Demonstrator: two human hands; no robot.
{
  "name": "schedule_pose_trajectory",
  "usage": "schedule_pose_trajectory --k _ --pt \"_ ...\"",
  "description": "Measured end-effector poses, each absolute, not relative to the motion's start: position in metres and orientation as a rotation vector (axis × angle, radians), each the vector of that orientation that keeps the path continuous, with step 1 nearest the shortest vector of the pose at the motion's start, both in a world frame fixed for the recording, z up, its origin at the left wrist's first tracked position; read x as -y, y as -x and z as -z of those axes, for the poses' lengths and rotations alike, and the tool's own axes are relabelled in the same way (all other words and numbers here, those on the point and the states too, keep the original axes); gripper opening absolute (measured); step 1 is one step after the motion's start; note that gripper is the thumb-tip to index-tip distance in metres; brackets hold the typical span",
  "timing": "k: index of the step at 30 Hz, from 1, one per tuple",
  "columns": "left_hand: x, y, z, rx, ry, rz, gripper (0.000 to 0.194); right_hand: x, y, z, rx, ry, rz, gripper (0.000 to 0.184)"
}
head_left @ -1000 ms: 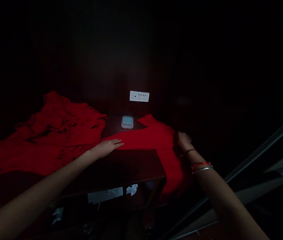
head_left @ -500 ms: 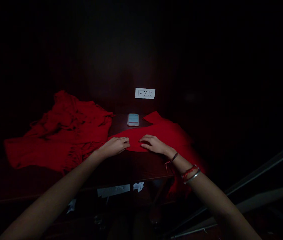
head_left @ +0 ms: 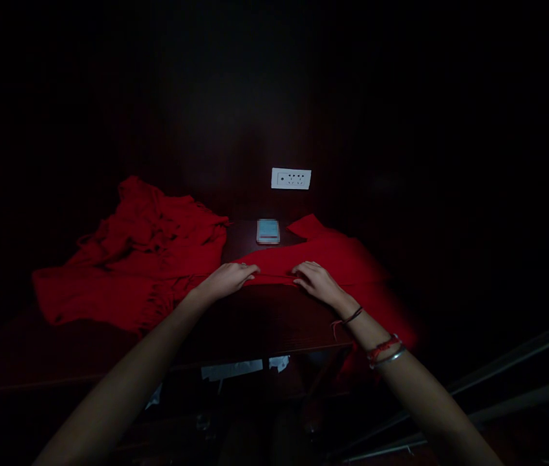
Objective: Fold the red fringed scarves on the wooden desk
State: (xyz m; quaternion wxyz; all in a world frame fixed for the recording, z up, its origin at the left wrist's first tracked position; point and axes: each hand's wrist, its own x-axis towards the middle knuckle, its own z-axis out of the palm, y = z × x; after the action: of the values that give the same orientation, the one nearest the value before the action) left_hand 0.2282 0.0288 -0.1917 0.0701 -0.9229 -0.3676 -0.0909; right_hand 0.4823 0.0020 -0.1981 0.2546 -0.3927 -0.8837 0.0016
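Observation:
A long red scarf (head_left: 332,255) lies across the dark table, and its right part hangs down over the side. My left hand (head_left: 229,279) is closed, with thumb and fingers pinching the scarf's near edge. A short way to the right, my right hand (head_left: 317,281) also has its fingers curled in and grips the same edge. Between the two hands the edge runs nearly straight, with a narrow fold along it. Bracelets circle my right wrist. To the left lies a crumpled heap of red fringed cloth (head_left: 158,233), close by my left hand.
A phone (head_left: 268,232) with a lit screen lies behind the scarf. On the dark wall above is a white socket plate (head_left: 291,178). White papers (head_left: 233,370) show below the table's front edge (head_left: 187,367). Much of the surroundings is too dark to make out.
My right hand has moved right, farther from my left. The scarf's near edge has gone from curved to straighter and folded. The whole view has shifted slightly.

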Motion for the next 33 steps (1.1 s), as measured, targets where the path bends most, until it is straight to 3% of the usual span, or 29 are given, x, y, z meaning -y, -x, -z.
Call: schedule_pose_trajectory --k 9,12,14,23,33 --pt "-0.027 -0.238 0.198 1.006 2.727 0.299 0.025 -0.006 -0.488 0.201 2.267 1.066 -0.132 0.016" --pt "-0.03 -0.237 0.201 1.057 2.702 0.327 0.024 -0.004 -0.487 0.199 2.29 0.984 -0.162 0.026" --pt "-0.031 -0.236 0.202 1.063 2.69 0.325 0.023 -0.004 -0.487 0.198 2.312 0.965 -0.128 0.03" --pt "-0.021 -0.243 0.197 0.922 2.61 0.264 0.018 -0.006 -0.494 0.201 2.375 1.046 0.015 0.015" --pt "-0.022 -0.248 0.196 0.995 2.645 0.3 0.02 -0.007 -0.499 0.196 2.307 1.051 0.205 0.021"
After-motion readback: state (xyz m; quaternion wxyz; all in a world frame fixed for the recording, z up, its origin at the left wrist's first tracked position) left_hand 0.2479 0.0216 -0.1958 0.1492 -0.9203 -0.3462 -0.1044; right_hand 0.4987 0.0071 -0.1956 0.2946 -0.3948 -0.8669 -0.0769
